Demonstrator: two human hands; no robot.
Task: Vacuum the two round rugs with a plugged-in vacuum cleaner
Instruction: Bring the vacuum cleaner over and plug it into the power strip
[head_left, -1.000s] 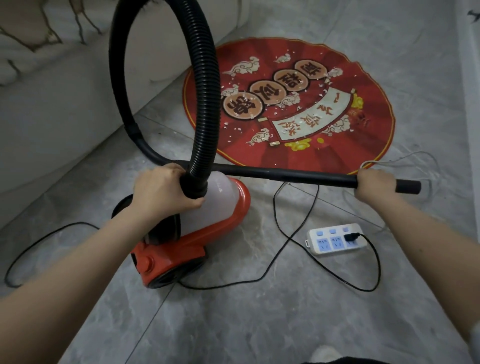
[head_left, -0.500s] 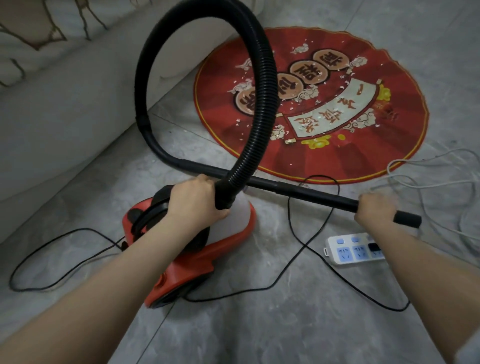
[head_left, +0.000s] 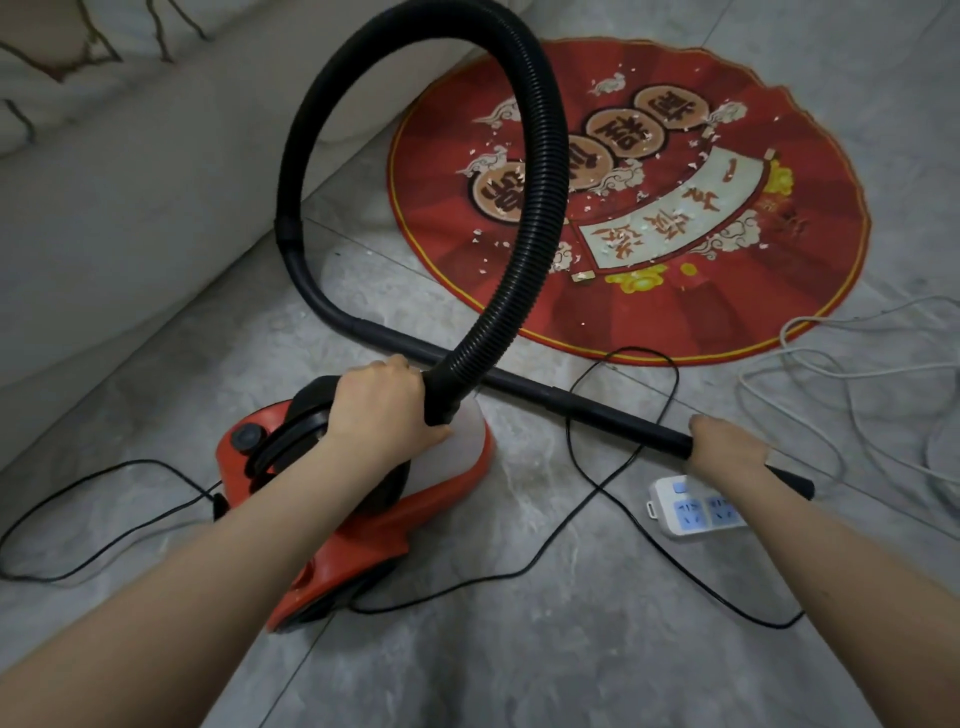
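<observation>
An orange and black vacuum cleaner (head_left: 363, 525) sits on the grey tile floor. My left hand (head_left: 382, 408) grips the end of its ribbed black hose (head_left: 540, 171) where it meets the canister. The hose loops up and back down into a rigid black wand (head_left: 571, 402). My right hand (head_left: 727, 447) grips the wand near its open end. A round red rug (head_left: 649, 322) with printed characters lies beyond, strewn with small white scraps. Only one rug is in view.
A white power strip (head_left: 680, 512) lies under my right forearm, and the black power cord (head_left: 597, 488) snakes over the floor towards it. White cables (head_left: 841, 374) tangle at the right. A pale sofa (head_left: 130, 208) fills the left side.
The view has shifted a little closer and left. The canister has turned slightly. Both hands keep their holds on the hose end and the wand.
</observation>
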